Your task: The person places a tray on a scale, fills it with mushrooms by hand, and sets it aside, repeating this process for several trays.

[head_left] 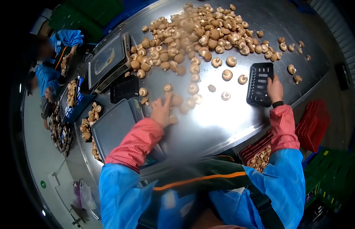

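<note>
Apron (208, 168), nearest the camera at 6 o'clock, faces the near edge of the metal bench (223, 124). Right hand (275, 90): closed on the right-hand edge of a black tray (258, 87), which lies at 2 o'clock; no mushrooms show on it. Left hand (161, 113): fingers spread, just left of centre, with one mushroom (176, 100) just beside the index finger and another (168, 87) just beyond the fingertips. Contact cannot be confirmed, as a smear blurs this area. The main pile (213, 34) spreads at 12 to 1 o'clock, with loose pieces between it and the hands. A second tray (124, 90) rests at 10 o'clock. Step in hand, as judged: selecting single mushrooms with the left hand while the right positions the tray. The next move appears to call for narrowing the left fingers around one cap, clear of its neighbours, with the tray held steady and its hollow side facing up.
</note>
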Demonstrator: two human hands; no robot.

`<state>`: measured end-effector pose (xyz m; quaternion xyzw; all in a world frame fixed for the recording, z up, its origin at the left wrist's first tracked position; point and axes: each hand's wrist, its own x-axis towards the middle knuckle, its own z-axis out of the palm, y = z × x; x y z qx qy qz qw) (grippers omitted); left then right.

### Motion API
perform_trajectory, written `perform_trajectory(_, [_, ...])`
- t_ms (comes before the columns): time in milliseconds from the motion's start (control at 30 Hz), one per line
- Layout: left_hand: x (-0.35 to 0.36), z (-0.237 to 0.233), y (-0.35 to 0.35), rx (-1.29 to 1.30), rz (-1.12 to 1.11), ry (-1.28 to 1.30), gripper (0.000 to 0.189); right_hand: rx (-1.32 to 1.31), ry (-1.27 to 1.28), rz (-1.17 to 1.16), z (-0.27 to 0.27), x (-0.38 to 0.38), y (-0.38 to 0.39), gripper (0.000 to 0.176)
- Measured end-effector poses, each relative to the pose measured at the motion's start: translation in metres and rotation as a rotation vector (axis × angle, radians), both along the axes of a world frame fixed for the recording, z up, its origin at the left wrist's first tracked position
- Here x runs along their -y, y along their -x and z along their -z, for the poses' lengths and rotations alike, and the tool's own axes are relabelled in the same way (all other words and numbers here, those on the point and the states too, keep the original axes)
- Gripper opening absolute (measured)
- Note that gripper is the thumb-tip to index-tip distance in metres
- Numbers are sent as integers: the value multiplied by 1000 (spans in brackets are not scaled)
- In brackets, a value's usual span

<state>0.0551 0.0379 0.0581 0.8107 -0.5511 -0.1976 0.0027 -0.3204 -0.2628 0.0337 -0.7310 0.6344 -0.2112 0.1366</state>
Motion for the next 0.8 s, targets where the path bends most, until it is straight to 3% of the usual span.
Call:
perform_trajectory(133, [29,28,4,-110,36,296,125,161,-17,-215,23,34,-35,28])
perform_trajectory(233, [44,31,8,-124,7,319,124,169,-66,-327,24,35,-64,30])
perform_trajectory(333, [59,34,30,-303,49,335,123,270,-129,-491,26,25,-84,30])
perform_trajectory(433, [90,25,61,-410,-77,269,123,305,-184,-522,39,3,-103,30])
perform_trajectory(567, [109,43,89,-556,-103,424,123,422,-297,-508,37,-17,-116,28])
perform_trajectory(700, [123,27,104,-656,-123,567,120,597,-493,-423,61,-28,-115,29])
perform_trajectory(800, [127,11,123,-660,-165,631,118,941,-708,-293,71,-52,-121,38])
